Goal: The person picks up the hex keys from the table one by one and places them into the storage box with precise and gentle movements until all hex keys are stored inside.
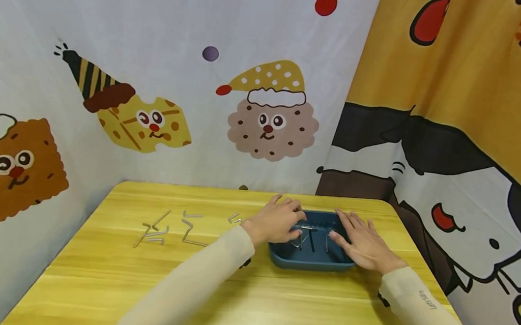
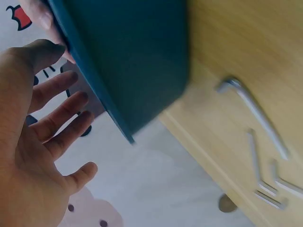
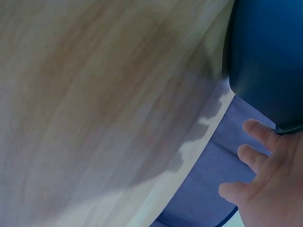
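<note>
A dark blue plastic tray [image 1: 312,265] stands on the table, with several L-shaped hex keys lying inside, among them a black hex key [image 1: 312,240] and a silver one [image 1: 327,243]. Over its left rim reaches my left hand [image 1: 276,221], fingers loosely bent; the left wrist view shows them spread beside the tray wall [image 2: 128,61] with nothing in the grasp. My right hand [image 1: 365,243] lies along the right rim, fingers extended. In the right wrist view its fingers stick out below the tray's corner [image 3: 265,80].
Left of the tray, loose silver hex keys [image 1: 157,233] lie scattered on the wooden table [image 1: 231,303], with another bent hex key [image 1: 186,233] nearer the middle. Two small ones [image 1: 234,217] sit by the left forearm. A cartoon-print curtain [image 1: 160,32] hangs behind the table.
</note>
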### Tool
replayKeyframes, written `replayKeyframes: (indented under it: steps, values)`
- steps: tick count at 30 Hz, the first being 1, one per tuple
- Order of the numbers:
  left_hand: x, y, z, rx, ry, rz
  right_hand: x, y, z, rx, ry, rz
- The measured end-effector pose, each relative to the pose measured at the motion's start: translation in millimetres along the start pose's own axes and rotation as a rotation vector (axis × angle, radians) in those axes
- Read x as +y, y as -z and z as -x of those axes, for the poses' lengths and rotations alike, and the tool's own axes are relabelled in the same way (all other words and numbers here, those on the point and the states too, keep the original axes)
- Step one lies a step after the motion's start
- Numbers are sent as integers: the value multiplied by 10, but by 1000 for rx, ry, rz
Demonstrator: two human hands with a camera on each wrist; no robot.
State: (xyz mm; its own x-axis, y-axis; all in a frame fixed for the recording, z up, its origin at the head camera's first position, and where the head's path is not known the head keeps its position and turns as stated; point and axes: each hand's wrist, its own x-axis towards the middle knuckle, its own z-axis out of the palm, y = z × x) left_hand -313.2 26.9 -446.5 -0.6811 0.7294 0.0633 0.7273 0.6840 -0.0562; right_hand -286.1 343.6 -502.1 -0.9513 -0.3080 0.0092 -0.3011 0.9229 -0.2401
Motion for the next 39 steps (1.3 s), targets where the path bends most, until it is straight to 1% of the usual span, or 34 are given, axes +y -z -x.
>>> replayKeyframes:
  steps: [8, 15, 18, 23, 27, 30, 35, 39]
  values:
    - [-308, -23, 391, 51, 74, 53, 11, 11, -2, 4, 8, -10]
    - [-590, -90, 825, 115, 159, 69, 21, -1, 5, 10, 4, -13]
    - [-695, -133, 1021, 138, 193, 96, 22, -4, 4, 8, 1, -12]
    - [-838, -204, 1317, 139, 275, 103, 21, -9, 4, 10, 2, -19]
    - [-910, -247, 1529, 127, 353, 81, 18, -9, 10, 9, 2, -18]
    - [-942, -272, 1670, 126, 409, 88, 17, -6, 14, 6, -1, -23]
    - [-959, -314, 1881, 114, 518, 117, 22, -7, 9, 4, 0, -23]
    - [-956, -357, 2038, 98, 593, 113, 23, -9, 5, 4, 4, -19]
